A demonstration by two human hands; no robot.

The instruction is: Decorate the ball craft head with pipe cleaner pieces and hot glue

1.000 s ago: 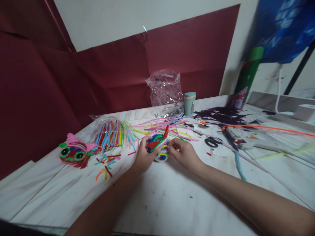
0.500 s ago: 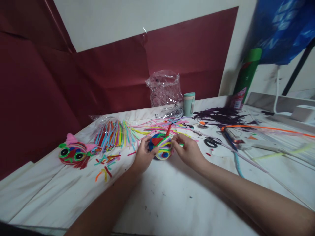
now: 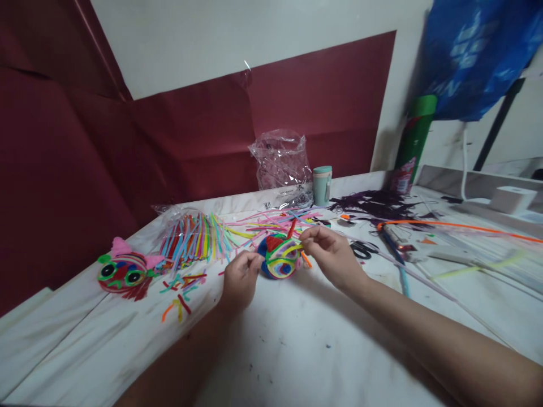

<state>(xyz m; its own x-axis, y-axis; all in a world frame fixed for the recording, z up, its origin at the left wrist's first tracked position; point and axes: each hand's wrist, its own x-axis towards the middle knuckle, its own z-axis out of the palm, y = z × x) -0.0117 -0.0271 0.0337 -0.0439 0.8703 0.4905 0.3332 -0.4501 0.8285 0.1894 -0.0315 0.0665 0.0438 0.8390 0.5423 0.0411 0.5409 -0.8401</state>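
Note:
A rounded craft piece covered in coloured pipe cleaners (image 3: 280, 265) rests on the table between my hands, a red stalk sticking up from its top. My left hand (image 3: 240, 280) is closed at its blue left edge, thumb and curled fingers against the rim. Thumb and forefinger of my right hand (image 3: 328, 254) pinch a short yellow pipe cleaner (image 3: 296, 247) at the upper right of the piece. Just below those fingertips, an orange strip (image 3: 306, 260) shows. A finished-looking pipe-cleaner face (image 3: 123, 274) with pink ears lies far left.
Bundled pipe cleaners (image 3: 190, 237) lie behind my left hand, with cut scraps (image 3: 180, 294) nearer. Black-handled scissors (image 3: 363, 249) and a glue gun (image 3: 399, 246) are on the right. Behind stand a clear plastic bag (image 3: 282, 161), a green cup (image 3: 322, 186) and dark shredded strips (image 3: 373, 202).
My left hand has drawn back from the front of the craft piece to its left edge. The yellow pipe cleaner now shows in my right fingertips. The whole view has shifted slightly.

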